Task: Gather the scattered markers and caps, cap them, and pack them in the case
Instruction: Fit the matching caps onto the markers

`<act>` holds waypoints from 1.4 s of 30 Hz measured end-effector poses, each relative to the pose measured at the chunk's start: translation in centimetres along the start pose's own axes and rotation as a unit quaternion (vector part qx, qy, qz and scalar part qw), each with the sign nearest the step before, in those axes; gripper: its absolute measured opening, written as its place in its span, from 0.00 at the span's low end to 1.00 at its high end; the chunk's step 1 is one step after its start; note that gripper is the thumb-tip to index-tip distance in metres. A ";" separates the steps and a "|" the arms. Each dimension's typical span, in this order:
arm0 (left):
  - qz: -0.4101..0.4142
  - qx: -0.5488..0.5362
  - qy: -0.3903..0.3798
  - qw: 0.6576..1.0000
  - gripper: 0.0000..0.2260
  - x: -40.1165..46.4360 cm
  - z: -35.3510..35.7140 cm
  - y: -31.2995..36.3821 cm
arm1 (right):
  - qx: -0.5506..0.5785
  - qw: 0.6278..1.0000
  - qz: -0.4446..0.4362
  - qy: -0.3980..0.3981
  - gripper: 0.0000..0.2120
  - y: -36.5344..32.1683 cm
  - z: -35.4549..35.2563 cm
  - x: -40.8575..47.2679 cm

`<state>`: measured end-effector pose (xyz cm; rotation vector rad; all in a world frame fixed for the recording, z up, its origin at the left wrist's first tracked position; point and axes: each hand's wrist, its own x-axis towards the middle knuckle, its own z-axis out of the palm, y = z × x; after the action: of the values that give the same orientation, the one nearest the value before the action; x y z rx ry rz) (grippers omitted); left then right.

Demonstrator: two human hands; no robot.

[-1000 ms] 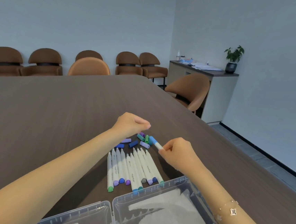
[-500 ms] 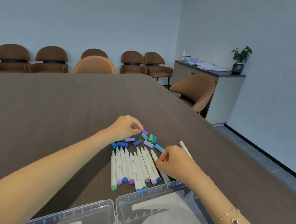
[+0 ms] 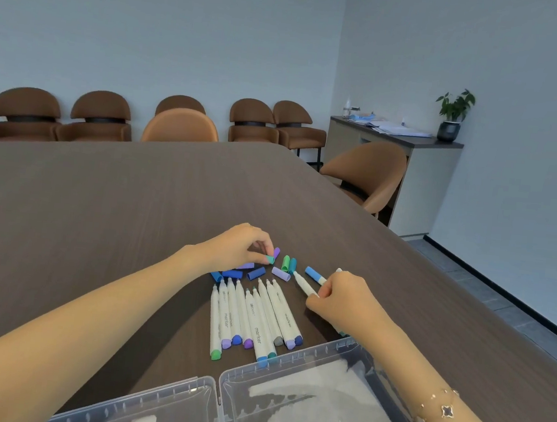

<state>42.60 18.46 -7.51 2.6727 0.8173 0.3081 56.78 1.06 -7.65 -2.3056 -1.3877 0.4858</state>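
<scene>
Several white markers (image 3: 253,317) lie side by side on the dark table (image 3: 98,227), coloured ends toward me. Beyond them are loose caps: a purple cap (image 3: 280,274), a green cap (image 3: 285,262), a blue cap (image 3: 256,272) and others. My left hand (image 3: 233,245) pinches a teal cap (image 3: 269,260) at the pile's far left. My right hand (image 3: 340,298) grips an uncapped white marker (image 3: 304,285), tip pointing at the caps. A marker with a light-blue cap (image 3: 313,274) lies against its fingers. The clear open case (image 3: 289,365) sits nearest me.
The table's right edge (image 3: 435,260) runs diagonally, with the floor below it. Brown chairs (image 3: 180,123) line the far side, and one chair (image 3: 365,175) stands at the right corner. A cabinet (image 3: 409,176) with a potted plant is against the wall.
My left hand dropped onto the cap pile and pinched a teal cap. My right hand lowered the light-blue-capped marker to the table and now grips an uncapped marker.
</scene>
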 end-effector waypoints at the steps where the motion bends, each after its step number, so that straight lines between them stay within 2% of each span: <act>1: 0.005 -0.022 0.008 1.000 0.04 -0.2 -0.3 0.1 | 0.018 1.000 -0.012 0.000 0.09 -0.1 -0.3 -0.1; 4: 0.022 -0.096 0.003 0.995 0.04 -0.8 -1.3 0.6 | 0.052 0.997 -0.054 0.010 0.05 -0.2 -0.8 -0.3; 10: 0.038 -0.152 0.007 0.988 0.05 -1.6 -2.7 1.2 | 0.099 0.992 -0.076 0.028 0.03 -0.2 -0.6 -0.2; 25: 0.047 -0.141 -0.022 0.989 0.07 -1.7 -2.4 1.8 | 0.148 0.984 -0.094 0.014 0.03 -0.2 -0.9 -0.2; 33: 0.036 -0.144 -0.004 0.989 0.07 -1.6 -3.0 1.7 | 0.142 0.988 -0.068 0.006 0.03 -0.1 -1.1 -0.1; 38: 0.046 -0.166 -0.037 0.984 0.07 -1.7 -2.7 2.2 | 0.142 0.988 -0.065 0.000 0.04 -0.2 -1.1 -0.3; 40: 0.051 -0.167 -0.059 0.983 0.07 -1.8 -2.4 2.7 | 0.155 0.986 -0.064 -0.020 0.04 -0.3 -1.4 -0.4; 42: 0.053 -0.187 -0.066 0.979 0.07 -1.7 -2.4 3.1 | 0.181 0.981 -0.042 -0.057 0.09 -0.4 -1.7 -0.7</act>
<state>42.07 15.68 -4.36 2.3561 0.5172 0.2753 57.04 0.34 -5.89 -1.9464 -1.3154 0.7844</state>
